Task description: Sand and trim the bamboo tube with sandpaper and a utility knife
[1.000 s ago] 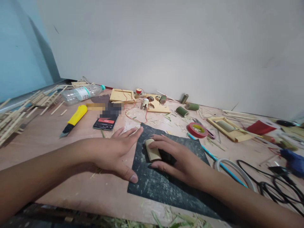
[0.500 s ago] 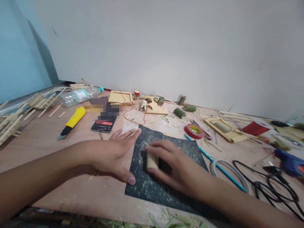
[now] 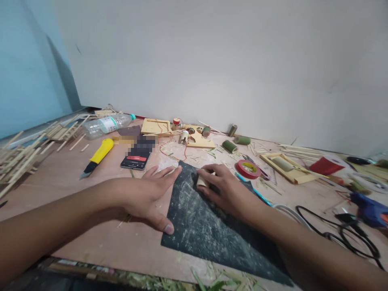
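A dark sheet of sandpaper point(image 3: 206, 230), streaked with pale dust, lies flat on the table. My right hand point(image 3: 222, 184) is closed round a short pale bamboo piece point(image 3: 202, 180) and holds it down on the sheet's far part; the fingers hide much of the piece. My left hand point(image 3: 151, 198) is spread with fingers apart, thumb and fingertips touching the sheet's left edge. Beyond my left hand lie a phone point(image 3: 135, 158) and a yellow utility knife point(image 3: 98, 155) with its blade out.
A plastic bottle point(image 3: 107, 124) and stacked sticks point(image 3: 22, 159) lie at the left. Green bamboo pieces point(image 3: 229, 146) rest at the back. To the right are red tape point(image 3: 248, 169), a wooden frame point(image 3: 298, 176), black cable point(image 3: 345, 238) and a blue glue gun point(image 3: 368, 208).
My right hand has slid the bamboo piece away from me, towards the sandpaper's far edge. My left hand stays at the sheet's left edge. The view has shifted slightly.
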Demonstrator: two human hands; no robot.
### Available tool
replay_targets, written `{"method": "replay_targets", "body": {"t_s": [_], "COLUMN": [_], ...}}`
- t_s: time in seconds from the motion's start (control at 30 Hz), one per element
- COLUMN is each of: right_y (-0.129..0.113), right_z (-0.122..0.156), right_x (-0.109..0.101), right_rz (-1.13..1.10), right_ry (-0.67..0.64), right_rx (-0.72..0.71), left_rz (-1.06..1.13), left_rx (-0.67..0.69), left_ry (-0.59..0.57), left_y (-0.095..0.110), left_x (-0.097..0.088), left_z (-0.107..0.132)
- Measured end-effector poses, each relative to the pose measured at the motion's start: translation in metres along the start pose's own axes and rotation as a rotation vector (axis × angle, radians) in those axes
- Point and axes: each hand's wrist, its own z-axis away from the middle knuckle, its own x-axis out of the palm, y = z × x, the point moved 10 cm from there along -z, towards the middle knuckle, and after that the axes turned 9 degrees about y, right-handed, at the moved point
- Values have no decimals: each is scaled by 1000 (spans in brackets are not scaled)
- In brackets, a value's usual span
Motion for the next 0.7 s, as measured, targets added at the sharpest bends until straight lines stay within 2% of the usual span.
{"method": "replay_targets", "body": {"t_s": [0.03,0.1,0.17,0.23,0.3,0.4,0.43,0.5,0.57,0.67,0.7], "right_y": [0,-8,-9,2,4,-14,-10,2,4,-10,-8], "right_z": [0,3,6,7,12,25,26,24,22,22,19], "right_x": [-1,6,7,-2,-7,2,2,-9,-13,1,-2], "right_rz": [-11,-114,-130,-25,1,-120,-105,-9,13,-131,-126], "right_ry": [2,-91,-128,-53,-33,-166,-176,-79,-52,-195,-162], "right_rx": [0,-62,-84,-19,-1,-132,-94,11,42,-70,-63], "left_rz": [0,1,1,-1,-8,-24,-28,-35,-41,-52,-59], "left_rx": [-6,-18,-20,-20,-32,-29,-21,-7,-13,-25,-26], "left_ry": [-3,-12,-14,-9,-11,-21,-16,-6,-6,-19,-15], "left_y": [0,0,1,1,0,0,1,2,2,1,1], "left_x": [0,0,0,-1,-1,0,-1,-3,-3,-1,-1], "left_z": [0,0,0,0,0,0,0,-1,-1,-1,-1]}}
